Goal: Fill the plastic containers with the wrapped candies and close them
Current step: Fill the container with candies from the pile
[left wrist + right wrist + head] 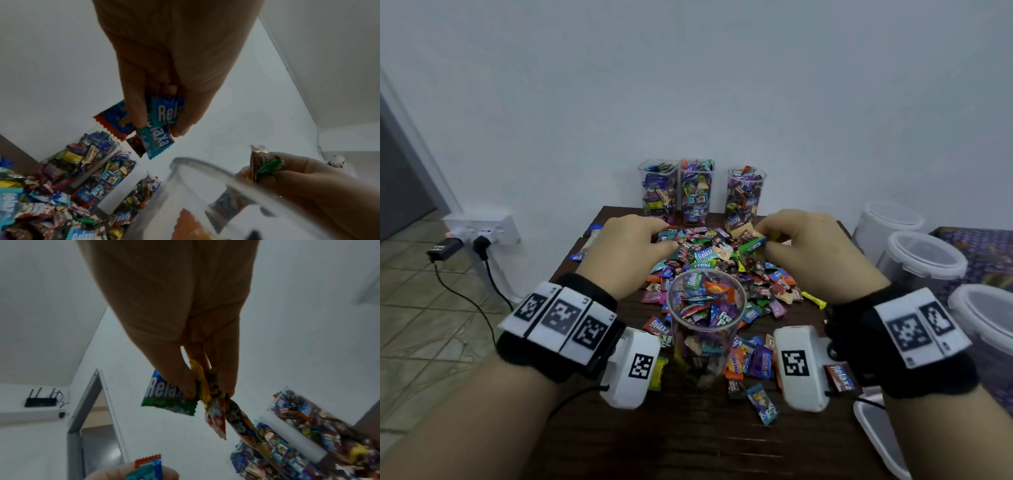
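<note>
Candies (709, 253) lie in a heap on the dark table (688, 442), just behind the half-full round cup (707, 320), so each reach is short. Left hand (631, 251) pinches several blue wrappers and right hand (813, 248) pinches a green one with others, probably to drop them in. Three full containers (697, 190) stand at the wall, without lids.

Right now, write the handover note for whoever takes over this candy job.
Left hand: fingers pinch blue Relaxa candies lifted from the candy pile.
Right hand: fingers pinch a green Relaxa candy and a few others.
Round container, between the wrists on the table, is partly filled and open.
Done: three back containers look full, no lids on.
Left: drop both handfuls in, top up, close all four. Lidded tubs wait at right.
</note>
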A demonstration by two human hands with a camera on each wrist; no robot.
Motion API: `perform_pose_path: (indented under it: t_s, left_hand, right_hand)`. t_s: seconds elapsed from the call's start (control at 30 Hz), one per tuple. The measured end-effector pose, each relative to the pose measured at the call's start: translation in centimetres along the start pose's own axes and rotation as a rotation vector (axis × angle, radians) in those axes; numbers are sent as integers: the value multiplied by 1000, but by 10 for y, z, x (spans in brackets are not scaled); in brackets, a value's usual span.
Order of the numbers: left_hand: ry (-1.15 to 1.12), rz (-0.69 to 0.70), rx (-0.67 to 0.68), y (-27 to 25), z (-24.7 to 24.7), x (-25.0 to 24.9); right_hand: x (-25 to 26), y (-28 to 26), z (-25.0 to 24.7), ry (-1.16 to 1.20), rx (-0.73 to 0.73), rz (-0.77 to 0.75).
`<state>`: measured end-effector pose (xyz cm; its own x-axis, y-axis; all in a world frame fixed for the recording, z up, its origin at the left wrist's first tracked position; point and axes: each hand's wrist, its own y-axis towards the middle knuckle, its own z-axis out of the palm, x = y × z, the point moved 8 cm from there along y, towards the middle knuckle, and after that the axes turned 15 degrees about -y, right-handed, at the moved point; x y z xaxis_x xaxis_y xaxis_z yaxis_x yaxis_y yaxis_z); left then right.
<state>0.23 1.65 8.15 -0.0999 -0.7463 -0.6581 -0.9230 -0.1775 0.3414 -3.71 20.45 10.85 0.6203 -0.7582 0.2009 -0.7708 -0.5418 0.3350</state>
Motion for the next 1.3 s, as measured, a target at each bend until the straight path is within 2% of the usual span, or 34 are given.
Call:
perform_pose_path:
  t_s: [0.1, 0.23, 0.37, 0.73, 0.9, 1.1, 1.2, 1.3]
  left_hand:
    - [-33, 8, -39, -3, -5, -2]
    - [-63, 10, -19, -5, 0, -3]
    - [-82, -10, 2, -8, 5, -1]
    - [-70, -34, 18, -14, 9, 0]
    - [-73, -28, 5, -16, 11, -6]
    - [-125, -25, -11, -17, 5, -8]
    - [-187, 0, -43, -20, -1, -15]
    - [-269, 15, -64, -20, -5, -23]
  right_hand:
    - [14, -7, -14, 90, -70, -40]
    - [33, -10, -15, 136, -73, -113]
    - [49, -12, 1, 82, -17, -183]
    - [49, -12, 34, -43, 148, -180]
    - [50, -15, 38, -45, 160, -185]
    - [24, -32, 34, 198, -24, -1]
    - [12, -47, 59, 454, 104, 107]
    - [12, -55, 87, 603, 229, 129]
